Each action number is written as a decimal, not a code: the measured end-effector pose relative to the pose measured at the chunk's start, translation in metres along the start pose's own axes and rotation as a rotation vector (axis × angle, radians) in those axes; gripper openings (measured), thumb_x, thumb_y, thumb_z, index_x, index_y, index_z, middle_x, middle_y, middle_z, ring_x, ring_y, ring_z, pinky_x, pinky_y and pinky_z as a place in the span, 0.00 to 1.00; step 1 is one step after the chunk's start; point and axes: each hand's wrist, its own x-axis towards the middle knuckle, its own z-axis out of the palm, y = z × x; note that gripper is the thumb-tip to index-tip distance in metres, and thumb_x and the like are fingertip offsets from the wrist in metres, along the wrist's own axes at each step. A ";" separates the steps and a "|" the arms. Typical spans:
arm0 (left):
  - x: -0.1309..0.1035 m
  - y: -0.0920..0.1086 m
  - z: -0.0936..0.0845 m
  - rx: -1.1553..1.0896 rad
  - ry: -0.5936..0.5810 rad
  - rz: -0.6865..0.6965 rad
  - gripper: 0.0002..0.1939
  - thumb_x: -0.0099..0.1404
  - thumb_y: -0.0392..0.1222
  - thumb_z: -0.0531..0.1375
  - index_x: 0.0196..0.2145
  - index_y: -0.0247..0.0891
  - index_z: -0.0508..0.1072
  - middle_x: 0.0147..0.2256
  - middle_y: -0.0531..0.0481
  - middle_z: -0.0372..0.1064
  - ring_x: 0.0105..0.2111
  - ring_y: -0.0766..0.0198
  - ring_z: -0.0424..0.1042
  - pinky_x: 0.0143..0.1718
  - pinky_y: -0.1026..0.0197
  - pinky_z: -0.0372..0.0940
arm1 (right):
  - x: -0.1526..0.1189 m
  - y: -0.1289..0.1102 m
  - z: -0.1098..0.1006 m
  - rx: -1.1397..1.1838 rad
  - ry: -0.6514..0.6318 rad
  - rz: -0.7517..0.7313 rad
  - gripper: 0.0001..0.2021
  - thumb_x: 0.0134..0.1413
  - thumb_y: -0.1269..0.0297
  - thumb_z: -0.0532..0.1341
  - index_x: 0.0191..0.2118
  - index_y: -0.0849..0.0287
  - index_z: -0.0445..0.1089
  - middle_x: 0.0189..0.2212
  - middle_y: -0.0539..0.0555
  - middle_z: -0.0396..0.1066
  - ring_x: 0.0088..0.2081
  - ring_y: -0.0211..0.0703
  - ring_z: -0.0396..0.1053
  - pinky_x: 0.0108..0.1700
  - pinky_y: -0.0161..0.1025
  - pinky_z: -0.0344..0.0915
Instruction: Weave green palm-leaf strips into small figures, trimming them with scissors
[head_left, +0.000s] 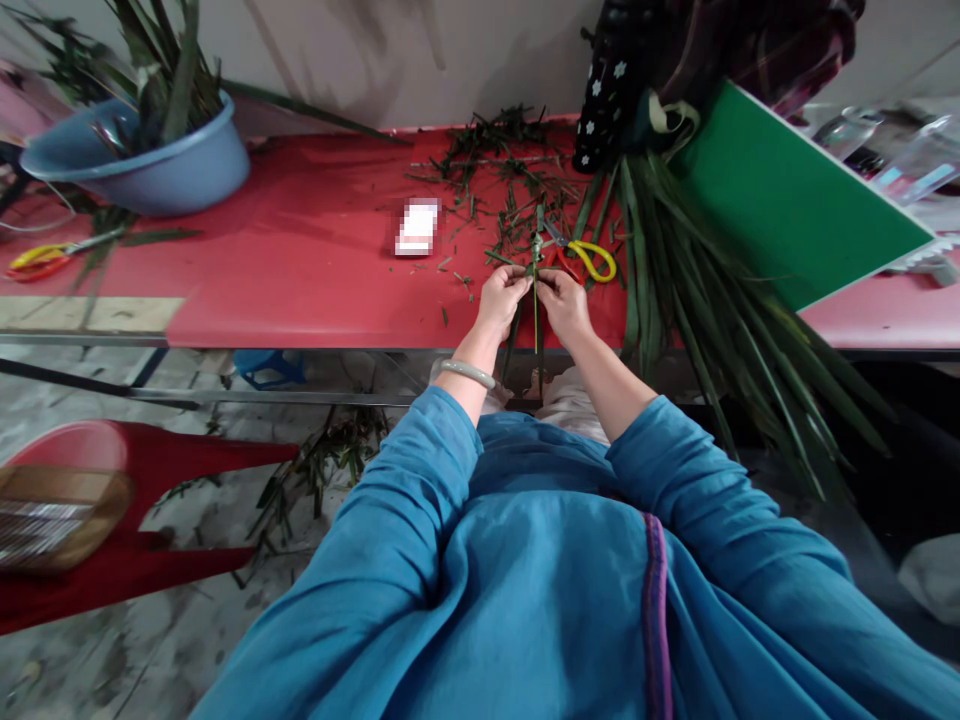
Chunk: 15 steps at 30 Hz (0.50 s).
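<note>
Both hands meet at the front part of the red table, pinching a thin green leaf piece (536, 243) between them. My left hand (504, 294), below a wrist with a pale bangle (468, 374), has its fingers closed on the piece from the left. From the right, my right hand (564, 302) grips the same piece with closed fingertips. Narrow strips hang down from the hands past the table's edge. Just beyond the right hand lie scissors with yellow handles (600, 262); a red-handled tool (564, 262) is partly hidden beside them.
Leaf scraps (517, 205) litter the red table (315, 250). Long leaves (675, 260) and a green board (787, 200) lie right. A blue basin (172, 170) with leaves and other scissors (56, 257) are left. A red chair (172, 460) stands lower left.
</note>
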 end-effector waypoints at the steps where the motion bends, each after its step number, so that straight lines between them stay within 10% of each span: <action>1: 0.000 0.000 0.000 -0.013 -0.002 -0.006 0.07 0.51 0.25 0.55 0.26 0.34 0.65 0.24 0.56 0.63 0.27 0.74 0.63 0.40 0.65 0.58 | 0.000 0.000 0.000 -0.001 -0.001 0.000 0.07 0.45 0.69 0.56 0.33 0.61 0.67 0.32 0.53 0.72 0.34 0.39 0.68 0.41 0.41 0.64; 15: -0.002 0.004 -0.004 -0.114 0.012 -0.057 0.06 0.52 0.26 0.56 0.26 0.34 0.66 0.23 0.57 0.62 0.29 0.73 0.65 0.41 0.65 0.59 | 0.000 -0.003 -0.001 -0.021 0.007 0.044 0.08 0.46 0.66 0.55 0.32 0.62 0.68 0.29 0.52 0.71 0.31 0.37 0.67 0.37 0.37 0.64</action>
